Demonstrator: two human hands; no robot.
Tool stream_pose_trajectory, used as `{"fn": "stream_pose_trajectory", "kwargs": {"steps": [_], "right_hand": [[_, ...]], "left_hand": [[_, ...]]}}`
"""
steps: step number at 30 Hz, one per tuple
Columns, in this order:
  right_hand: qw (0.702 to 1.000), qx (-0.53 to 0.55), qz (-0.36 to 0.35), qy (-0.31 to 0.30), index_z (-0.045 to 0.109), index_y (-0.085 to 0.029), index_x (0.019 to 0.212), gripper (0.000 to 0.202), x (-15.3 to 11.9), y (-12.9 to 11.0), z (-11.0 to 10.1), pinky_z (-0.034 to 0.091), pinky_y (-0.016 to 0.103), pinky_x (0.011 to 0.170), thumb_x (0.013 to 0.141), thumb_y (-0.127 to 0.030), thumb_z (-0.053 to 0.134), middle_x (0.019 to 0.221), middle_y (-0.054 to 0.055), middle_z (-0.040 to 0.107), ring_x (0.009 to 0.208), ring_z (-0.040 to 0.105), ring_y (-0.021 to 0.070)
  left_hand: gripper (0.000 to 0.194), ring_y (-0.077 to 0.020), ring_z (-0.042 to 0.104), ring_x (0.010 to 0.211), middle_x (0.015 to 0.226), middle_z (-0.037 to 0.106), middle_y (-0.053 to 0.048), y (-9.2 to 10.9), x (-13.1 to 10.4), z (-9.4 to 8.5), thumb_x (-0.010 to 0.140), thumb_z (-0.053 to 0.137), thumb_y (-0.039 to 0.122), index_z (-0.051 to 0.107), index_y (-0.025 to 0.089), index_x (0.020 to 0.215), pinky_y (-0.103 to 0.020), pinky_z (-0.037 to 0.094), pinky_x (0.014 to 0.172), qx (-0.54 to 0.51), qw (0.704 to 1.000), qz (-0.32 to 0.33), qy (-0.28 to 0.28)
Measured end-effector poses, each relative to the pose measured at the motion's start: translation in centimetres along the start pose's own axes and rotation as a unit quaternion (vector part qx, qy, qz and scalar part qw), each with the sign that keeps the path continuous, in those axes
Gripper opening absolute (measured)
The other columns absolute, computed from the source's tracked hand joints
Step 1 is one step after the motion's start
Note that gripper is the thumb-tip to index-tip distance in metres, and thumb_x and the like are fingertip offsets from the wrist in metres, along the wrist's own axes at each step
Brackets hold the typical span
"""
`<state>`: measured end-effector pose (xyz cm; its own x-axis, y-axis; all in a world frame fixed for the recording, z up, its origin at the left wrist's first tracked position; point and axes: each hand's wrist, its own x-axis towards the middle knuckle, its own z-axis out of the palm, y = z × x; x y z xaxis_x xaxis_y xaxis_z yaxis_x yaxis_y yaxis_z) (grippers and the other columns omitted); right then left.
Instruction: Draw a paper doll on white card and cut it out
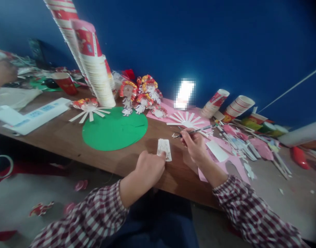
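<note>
My left hand (150, 169) is closed at the table's front edge, its fingertips pressed on a small white paper piece (163, 148) with faint marks. To the right, my right hand (194, 143) pinches a dark, thin pen (203, 128), which points left above the table. Small white scraps lie under the pen's left end. Left of the paper piece is a green paper oval (113, 132). Behind the right hand, a white fan of paper strips (186, 119) lies on pink paper (168, 107).
Tall stacks of paper cups (95, 74) stand at the back left, beside several red-and-yellow paper figures (144, 93). More cups (239, 106), scraps and a red object (299, 157) are at the right. Another person's hand (4, 72) shows at far left.
</note>
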<state>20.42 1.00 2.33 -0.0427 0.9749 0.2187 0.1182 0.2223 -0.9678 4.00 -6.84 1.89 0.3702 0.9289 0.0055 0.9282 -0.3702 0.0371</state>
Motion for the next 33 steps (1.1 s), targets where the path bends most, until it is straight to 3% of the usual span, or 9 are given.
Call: {"fn": "stream_pose_trajectory", "kwargs": {"steps": [5,9,15,22,28,33], "right_hand": [[1.000,-0.025,0.010,-0.016,0.057,-0.018,0.082,0.023,-2.8,-1.4,-2.2,0.036,0.020,0.046,0.083,-0.041,0.059,0.061,-0.002,0.056,0.050,0.048,0.0093],[0.996,-0.064,0.023,-0.053,0.057,-0.018,0.090,0.016,-6.4,-2.0,-1.9,0.040,0.021,0.050,0.085,-0.033,0.056,0.064,-0.001,0.057,0.055,0.052,0.0112],[0.983,-0.163,-0.039,-0.077,0.061,-0.019,0.092,0.011,-9.9,-1.7,0.0,0.046,0.024,0.061,0.086,-0.025,0.054,0.077,0.002,0.063,0.067,0.059,0.0138],[0.969,-0.218,-0.087,-0.073,0.063,-0.019,0.094,0.012,-10.8,-1.3,1.4,0.049,0.025,0.066,0.083,-0.021,0.057,0.083,0.004,0.068,0.071,0.063,0.0153],[0.967,-0.230,-0.066,-0.083,0.063,-0.019,0.096,0.014,-11.7,-1.3,1.8,0.050,0.025,0.062,0.084,-0.020,0.056,0.080,0.003,0.068,0.067,0.063,0.0147],[0.970,-0.223,-0.062,-0.073,0.064,-0.019,0.095,0.014,-12.4,-1.3,2.0,0.051,0.026,0.067,0.084,-0.020,0.056,0.083,0.004,0.069,0.073,0.065,0.0160]], "left_hand": [[0.030,-0.0270,0.068,0.077,0.077,0.071,-0.014,-1.3,1.3,-1.8,0.084,0.043,0.015,0.069,0.019,0.099,-0.032,0.044,0.060,-0.001,0.998,0.045,-0.051],[0.027,-0.0262,0.066,0.084,0.088,0.071,-0.014,-1.9,2.7,-4.1,0.081,0.045,0.015,0.071,0.016,0.088,-0.031,0.043,0.064,0.002,0.995,0.085,-0.060],[0.025,-0.0192,0.061,0.066,0.083,0.072,-0.012,-2.4,5.5,-6.8,0.072,0.051,0.019,0.073,0.016,0.084,-0.027,0.035,0.054,-0.020,0.974,0.100,-0.204],[0.024,-0.0105,0.043,0.047,0.062,0.067,-0.003,-3.4,7.6,-6.5,0.066,0.052,0.015,0.075,0.016,0.073,-0.027,0.025,0.048,-0.041,0.947,0.198,-0.250],[0.028,-0.0151,0.057,0.060,0.083,0.073,-0.005,-3.4,8.5,-5.6,0.065,0.059,0.021,0.076,0.024,0.086,-0.025,0.033,0.052,-0.039,0.969,0.144,-0.197],[0.027,-0.0156,0.060,0.063,0.079,0.073,-0.003,-3.6,9.3,-4.5,0.061,0.062,0.019,0.076,0.027,0.083,-0.024,0.035,0.055,-0.051,0.973,0.136,-0.181]]}}
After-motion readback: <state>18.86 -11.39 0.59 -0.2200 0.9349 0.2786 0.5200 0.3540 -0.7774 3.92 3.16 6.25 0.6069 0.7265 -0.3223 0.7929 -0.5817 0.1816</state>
